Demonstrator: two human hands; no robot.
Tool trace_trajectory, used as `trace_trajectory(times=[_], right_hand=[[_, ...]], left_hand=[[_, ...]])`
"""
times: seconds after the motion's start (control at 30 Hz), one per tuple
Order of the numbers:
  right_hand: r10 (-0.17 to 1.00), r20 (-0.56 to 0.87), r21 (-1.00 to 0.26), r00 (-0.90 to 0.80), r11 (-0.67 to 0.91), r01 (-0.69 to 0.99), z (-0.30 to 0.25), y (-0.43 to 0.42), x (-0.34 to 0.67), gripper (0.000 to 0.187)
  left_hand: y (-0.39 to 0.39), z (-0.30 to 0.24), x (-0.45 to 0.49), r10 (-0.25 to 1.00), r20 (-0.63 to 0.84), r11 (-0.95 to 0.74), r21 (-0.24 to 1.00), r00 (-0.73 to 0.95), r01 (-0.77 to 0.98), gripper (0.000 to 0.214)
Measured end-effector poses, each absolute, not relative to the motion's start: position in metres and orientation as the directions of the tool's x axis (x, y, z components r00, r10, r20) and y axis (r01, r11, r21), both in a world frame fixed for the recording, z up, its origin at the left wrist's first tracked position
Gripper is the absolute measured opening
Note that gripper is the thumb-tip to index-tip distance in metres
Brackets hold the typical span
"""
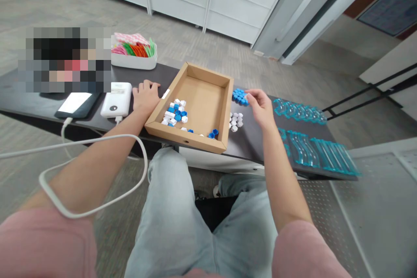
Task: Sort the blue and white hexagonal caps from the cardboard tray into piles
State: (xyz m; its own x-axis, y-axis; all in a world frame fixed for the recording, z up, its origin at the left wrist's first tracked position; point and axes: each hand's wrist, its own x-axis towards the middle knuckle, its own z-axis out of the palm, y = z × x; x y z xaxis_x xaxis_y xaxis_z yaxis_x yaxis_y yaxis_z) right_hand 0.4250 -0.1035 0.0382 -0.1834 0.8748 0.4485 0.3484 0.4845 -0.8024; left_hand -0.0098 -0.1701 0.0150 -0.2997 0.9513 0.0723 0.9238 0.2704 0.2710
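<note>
My right hand point(261, 107) is at the right edge of a cluster of blue hexagonal pieces point(239, 96) on the dark table, thumb and forefinger closed on a blue piece there. The fingers partly hide that piece. Just nearer to me sits a group of white hexagonal pieces point(235, 123). My left hand point(146, 97) lies on the table against the left side of a shallow cardboard box point(208, 142), fingers spread and holding nothing. Inside the box, loose blue and white pieces point(176, 114) gather toward the near left, with a few more along the near wall.
Clear teal-edged plastic parts point(302, 150) lie in rows on the right of the table point(252, 139). On the left are a white power bank point(117, 100), a phone point(76, 104) and a looping white cable point(143, 160). A white bin point(133, 61) with colourful packets stands behind.
</note>
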Motion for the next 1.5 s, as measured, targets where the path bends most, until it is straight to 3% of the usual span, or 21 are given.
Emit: trace_trajectory(times=[0.13,0.3,0.47,0.63,0.97,1.1,1.2,1.33,1.5], right_hand=[[0.929,0.368,-0.841,0.022,0.323,0.433,-0.005,-0.127,0.471,0.041],[0.975,0.220,-0.829,-0.042,0.210,0.519,-0.025,-0.144,0.471,0.037],[0.983,0.173,-0.882,0.059,0.128,0.454,-0.021,-0.139,0.469,0.029],[0.974,0.211,-0.906,0.085,0.162,0.392,-0.024,-0.136,0.471,0.032],[0.962,0.273,-0.885,0.021,0.243,0.397,-0.010,-0.138,0.469,0.065],[0.926,0.362,-0.809,-0.111,0.371,0.456,0.018,-0.134,0.435,0.063],[0.815,0.387,-0.680,-0.431,0.568,0.464,0.043,-0.120,0.378,0.053],[0.562,0.230,-0.481,-0.795,0.776,0.409,0.058,-0.089,0.289,0.029],[0.526,0.029,-0.400,-0.850,0.785,0.472,0.041,-0.069,0.219,0.019]], left_hand=[[-0.172,0.022,-0.008,0.958,0.033,0.265,0.263,-0.283,0.928,0.065],[-0.173,0.028,-0.003,0.954,0.010,0.292,0.200,-0.300,0.935,0.068],[-0.170,0.025,-0.006,0.952,0.001,0.299,0.186,-0.305,0.936,0.068],[-0.168,0.024,-0.008,0.952,-0.005,0.303,0.180,-0.307,0.936,0.069],[-0.167,0.015,-0.014,0.960,0.037,0.256,0.269,-0.276,0.928,0.066],[-0.160,0.005,-0.019,0.951,0.079,0.258,0.334,-0.300,0.907,0.071],[-0.157,0.000,-0.020,0.941,0.107,0.263,0.366,-0.321,0.893,0.072],[-0.158,-0.002,-0.019,0.941,0.133,0.248,0.357,-0.312,0.901,0.069],[-0.161,-0.002,-0.016,0.948,0.158,0.213,0.334,-0.278,0.918,0.067]])
